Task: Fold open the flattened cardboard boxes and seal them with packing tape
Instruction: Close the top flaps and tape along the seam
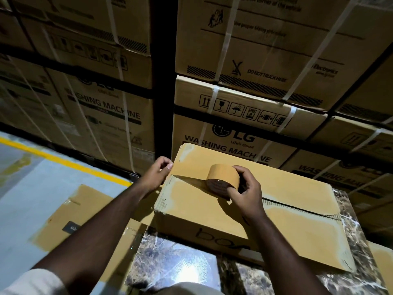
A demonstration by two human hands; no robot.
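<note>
Head view: nearest, the marbled bench carries the assembled cardboard box, its long axis running from left-far to right-near, with flattened cardboard lying lower left on the floor. On the box top, the right hand has its fingers clenched around the brown tape roll, which sits on the centre seam. A strip of tape stretches left from the roll to the box's left edge, where the left hand pinches its end down. The untaped seam lies to the right of the roll, so the right hand is nearer and probably pulls that way. Behind stand stacked washing-machine cartons.
</note>
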